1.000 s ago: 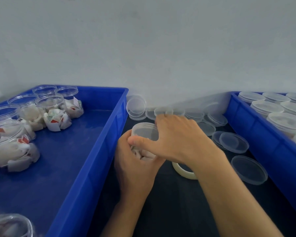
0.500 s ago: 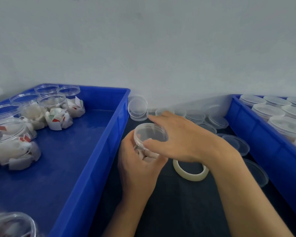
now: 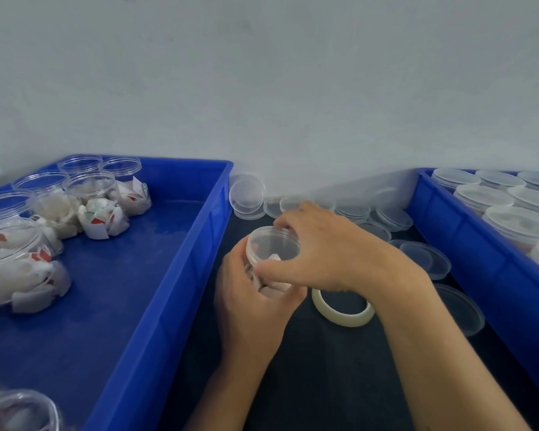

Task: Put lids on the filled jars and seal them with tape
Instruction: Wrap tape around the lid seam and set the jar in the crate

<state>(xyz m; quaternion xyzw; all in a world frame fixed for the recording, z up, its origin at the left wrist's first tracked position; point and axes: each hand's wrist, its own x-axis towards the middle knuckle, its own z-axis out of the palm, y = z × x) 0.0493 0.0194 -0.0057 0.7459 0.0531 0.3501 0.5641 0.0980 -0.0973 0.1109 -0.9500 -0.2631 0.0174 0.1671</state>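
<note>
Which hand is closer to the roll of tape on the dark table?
Right. The right hand, gripping the lid, has its wrist just above the tape roll; the left hand, holding the jar, is beside it, apart.

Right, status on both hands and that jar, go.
Left hand grips jar from below. Right hand holds lid on jar mouth. Tape roll lies untouched beside right wrist. Nothing in the way.

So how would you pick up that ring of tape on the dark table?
Pinch the tape roll across its near band, one finger inside the hole and the thumb outside, coming from above. It lies flat with the hole facing up, and the near arc is bare, while the right hand and wrist cover its far edge. That is a judgement.
</note>
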